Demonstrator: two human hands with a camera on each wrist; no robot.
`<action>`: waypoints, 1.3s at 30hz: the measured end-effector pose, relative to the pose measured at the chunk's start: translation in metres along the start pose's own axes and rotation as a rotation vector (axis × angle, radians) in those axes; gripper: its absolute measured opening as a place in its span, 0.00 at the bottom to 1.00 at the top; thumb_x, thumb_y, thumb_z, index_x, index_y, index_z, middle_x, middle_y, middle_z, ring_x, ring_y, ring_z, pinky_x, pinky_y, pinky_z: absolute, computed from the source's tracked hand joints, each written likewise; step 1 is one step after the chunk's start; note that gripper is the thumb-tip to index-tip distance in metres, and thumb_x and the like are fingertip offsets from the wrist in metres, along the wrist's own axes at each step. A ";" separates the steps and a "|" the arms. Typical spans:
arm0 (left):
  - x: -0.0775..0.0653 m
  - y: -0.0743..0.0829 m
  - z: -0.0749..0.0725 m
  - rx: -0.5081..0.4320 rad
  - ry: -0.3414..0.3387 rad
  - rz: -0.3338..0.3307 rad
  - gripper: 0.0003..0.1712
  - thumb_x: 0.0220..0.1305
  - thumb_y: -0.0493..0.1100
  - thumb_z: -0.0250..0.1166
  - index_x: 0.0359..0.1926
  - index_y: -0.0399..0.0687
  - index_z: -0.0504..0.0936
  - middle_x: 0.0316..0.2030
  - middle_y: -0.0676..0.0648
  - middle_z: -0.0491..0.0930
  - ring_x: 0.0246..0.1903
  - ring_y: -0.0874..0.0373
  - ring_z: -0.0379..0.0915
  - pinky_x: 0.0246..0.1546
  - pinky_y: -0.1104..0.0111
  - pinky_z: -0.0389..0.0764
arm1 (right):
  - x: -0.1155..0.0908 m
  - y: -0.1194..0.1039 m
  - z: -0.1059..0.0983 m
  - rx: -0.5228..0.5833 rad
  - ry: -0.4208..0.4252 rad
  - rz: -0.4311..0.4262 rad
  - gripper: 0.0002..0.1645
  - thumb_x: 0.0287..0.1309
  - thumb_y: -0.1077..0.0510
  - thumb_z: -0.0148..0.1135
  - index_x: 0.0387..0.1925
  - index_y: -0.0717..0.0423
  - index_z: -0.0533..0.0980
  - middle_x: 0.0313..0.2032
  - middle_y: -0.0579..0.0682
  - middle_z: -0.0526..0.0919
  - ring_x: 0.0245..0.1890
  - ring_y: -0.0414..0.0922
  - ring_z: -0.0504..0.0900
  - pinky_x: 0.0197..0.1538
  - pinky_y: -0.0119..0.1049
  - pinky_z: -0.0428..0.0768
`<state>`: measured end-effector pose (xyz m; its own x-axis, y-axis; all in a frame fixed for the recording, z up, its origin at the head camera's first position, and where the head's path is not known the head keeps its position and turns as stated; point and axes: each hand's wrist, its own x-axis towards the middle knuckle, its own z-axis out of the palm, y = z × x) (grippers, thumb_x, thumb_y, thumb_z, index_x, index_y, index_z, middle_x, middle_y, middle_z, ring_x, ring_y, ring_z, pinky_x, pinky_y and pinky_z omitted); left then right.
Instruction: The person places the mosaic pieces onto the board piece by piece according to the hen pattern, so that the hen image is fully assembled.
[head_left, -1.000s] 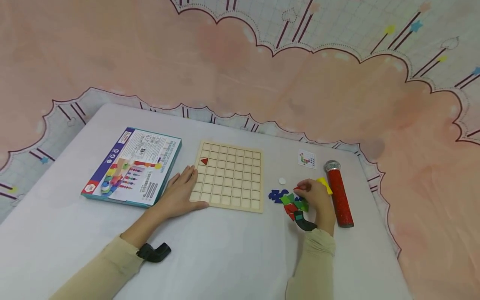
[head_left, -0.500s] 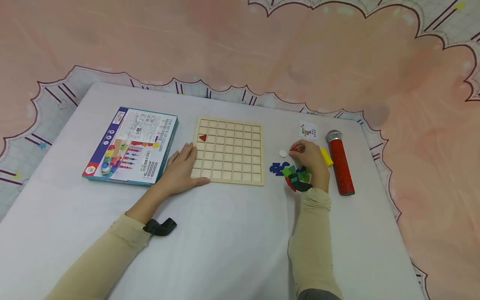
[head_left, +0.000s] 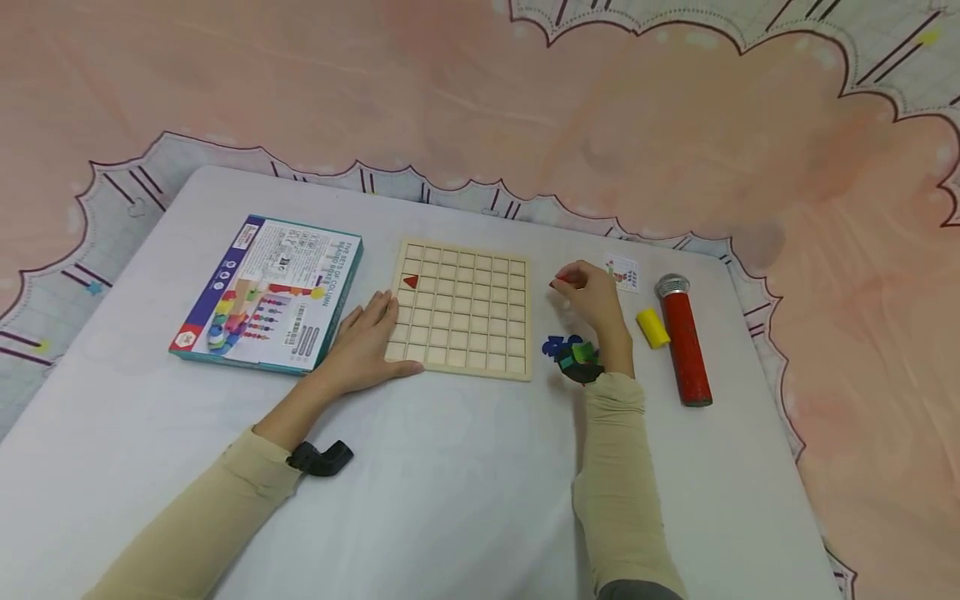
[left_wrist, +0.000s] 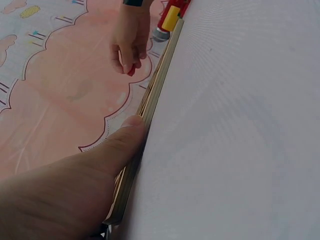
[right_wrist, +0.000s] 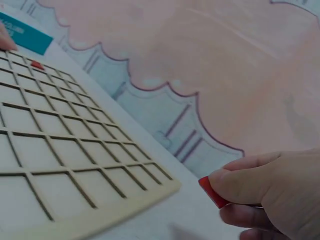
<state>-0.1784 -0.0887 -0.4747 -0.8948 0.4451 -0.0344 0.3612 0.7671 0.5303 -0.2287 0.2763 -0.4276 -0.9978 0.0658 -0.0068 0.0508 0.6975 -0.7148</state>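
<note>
A pale wooden grid board (head_left: 480, 372) lies on the white table, with one red triangle (head_left: 411, 282) in a cell near its upper left. My left hand (head_left: 363, 343) rests at the board's left edge, fingers extended; in the left wrist view the thumb (left_wrist: 117, 145) touches the board's side. To the right of the board, my right hand (head_left: 595, 298) is raised off the table. It pinches a small flat red piece (right_wrist: 212, 192) between thumb and fingers; fingers hide part of it, so its full shape cannot be told. Blue pieces (head_left: 553, 346) and green pieces (head_left: 583, 353) lie below the right wrist, partly covered.
A teal-edged cardboard box (head_left: 281, 292) lies left of the board. On the right are a yellow cylinder (head_left: 652, 327), a red microphone (head_left: 686, 346) and a small printed card (head_left: 627, 273), partly behind the right hand. A patterned cloth hangs beyond the table.
My right hand has lifted the red piece from beside the loose pieces and moved it up and left, towards the board's right edge. The left hand stays at the board. The head view tilted.
</note>
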 end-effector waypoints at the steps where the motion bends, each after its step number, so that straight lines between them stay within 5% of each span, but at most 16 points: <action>1: 0.000 0.000 0.000 0.001 0.001 -0.001 0.67 0.48 0.69 0.68 0.72 0.30 0.45 0.74 0.35 0.41 0.75 0.44 0.31 0.72 0.48 0.37 | 0.001 -0.002 0.004 0.003 0.007 -0.017 0.12 0.61 0.53 0.62 0.43 0.55 0.78 0.41 0.54 0.83 0.40 0.48 0.79 0.47 0.38 0.78; 6: -0.002 0.002 -0.001 0.002 -0.004 -0.004 0.67 0.48 0.68 0.68 0.72 0.30 0.46 0.74 0.35 0.41 0.75 0.44 0.31 0.72 0.48 0.37 | 0.005 -0.019 0.024 0.008 0.017 -0.124 0.12 0.62 0.58 0.60 0.47 0.57 0.78 0.41 0.56 0.83 0.39 0.48 0.80 0.43 0.37 0.78; 11: -0.002 0.002 -0.002 0.002 -0.008 -0.010 0.67 0.48 0.67 0.69 0.72 0.30 0.45 0.74 0.35 0.41 0.75 0.44 0.30 0.72 0.48 0.36 | 0.008 -0.040 0.040 0.022 -0.059 -0.189 0.18 0.65 0.63 0.55 0.55 0.57 0.76 0.48 0.58 0.80 0.44 0.51 0.81 0.47 0.41 0.80; 22: -0.002 0.002 -0.002 0.013 0.004 -0.002 0.66 0.48 0.67 0.69 0.72 0.30 0.46 0.74 0.34 0.42 0.74 0.42 0.32 0.72 0.47 0.37 | 0.020 -0.073 0.080 0.042 -0.135 -0.272 0.18 0.64 0.57 0.58 0.55 0.52 0.76 0.44 0.56 0.83 0.44 0.49 0.82 0.49 0.40 0.80; 30: -0.005 0.004 0.001 0.014 -0.008 -0.018 0.65 0.49 0.68 0.68 0.72 0.30 0.47 0.74 0.34 0.43 0.74 0.42 0.33 0.72 0.47 0.38 | 0.024 -0.081 0.108 0.088 -0.169 -0.221 0.17 0.63 0.58 0.59 0.53 0.52 0.76 0.46 0.52 0.82 0.46 0.46 0.81 0.48 0.36 0.81; 39: -0.005 0.003 0.000 0.010 0.009 -0.008 0.66 0.48 0.68 0.68 0.72 0.30 0.48 0.74 0.35 0.43 0.74 0.42 0.33 0.72 0.48 0.38 | 0.030 -0.089 0.120 0.075 -0.132 -0.259 0.14 0.62 0.58 0.60 0.49 0.53 0.80 0.42 0.51 0.84 0.41 0.44 0.83 0.45 0.34 0.80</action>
<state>-0.1731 -0.0886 -0.4727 -0.9002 0.4343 -0.0309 0.3562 0.7754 0.5214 -0.2686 0.1305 -0.4476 -0.9743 -0.2042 0.0950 -0.2043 0.6241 -0.7541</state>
